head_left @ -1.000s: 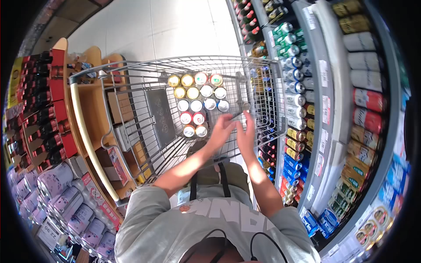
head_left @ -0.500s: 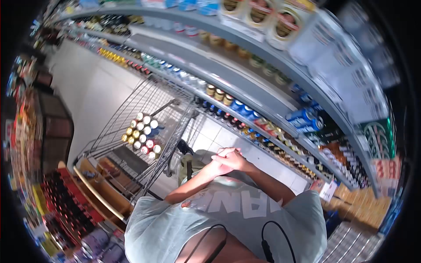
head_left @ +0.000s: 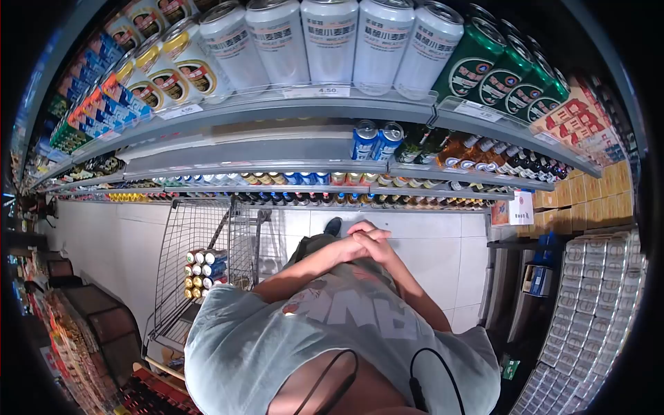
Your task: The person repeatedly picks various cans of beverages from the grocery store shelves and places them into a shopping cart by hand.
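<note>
Cans (head_left: 198,270) sat grouped in the shopping cart (head_left: 185,223) at the lower left of the frame. Near the centre, the left hand (head_left: 351,248) and right hand (head_left: 377,238) were clasped together, each gripping the other.

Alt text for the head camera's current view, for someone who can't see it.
A person's bare left hand and bare right hand are clasped before a pale grey-green T-shirt, facing grey store shelves. Tall white metal cans line the top, green metal cans to their right; at left, a grey wire shopping cart holds grouped metal drink cans.
</note>
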Motion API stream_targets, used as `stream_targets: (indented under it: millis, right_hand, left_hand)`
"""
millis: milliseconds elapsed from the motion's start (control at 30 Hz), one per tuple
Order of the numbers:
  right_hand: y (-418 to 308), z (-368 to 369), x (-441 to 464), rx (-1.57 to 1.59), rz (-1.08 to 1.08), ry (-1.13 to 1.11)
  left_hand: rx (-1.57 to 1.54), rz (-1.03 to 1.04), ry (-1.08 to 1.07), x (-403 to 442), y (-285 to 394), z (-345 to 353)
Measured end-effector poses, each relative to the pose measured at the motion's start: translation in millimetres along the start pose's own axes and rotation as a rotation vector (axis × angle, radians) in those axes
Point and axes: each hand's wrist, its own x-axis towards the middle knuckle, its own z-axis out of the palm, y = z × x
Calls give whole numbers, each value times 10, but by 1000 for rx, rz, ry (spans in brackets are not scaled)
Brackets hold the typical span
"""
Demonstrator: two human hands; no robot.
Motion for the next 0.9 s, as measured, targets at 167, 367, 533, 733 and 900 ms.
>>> stream_targets:
  millis: [167, 367, 533, 733, 900]
  right_hand:
    - [-1522, -379, 445, -559, -251, -71]
    - [-2240, -835, 1041, -839, -534, 214]
    - [-2307, -1082, 1439, -1218, -120, 197]
    - [-1983, -1189, 1756, -1526, -103, 178]
    - [-1911, -1262, 1867, -1491, -112, 114]
  left_hand:
    - [621, 357, 120, -347, 1111, 347]
    - [1469, 1185, 598, -466, 2153, 340]
    - [1586, 895, 547, -311, 2590, 204]
    - [1691, 833, 474, -3, 2691, -84]
    - [1682, 695, 421, 71, 2780, -140]
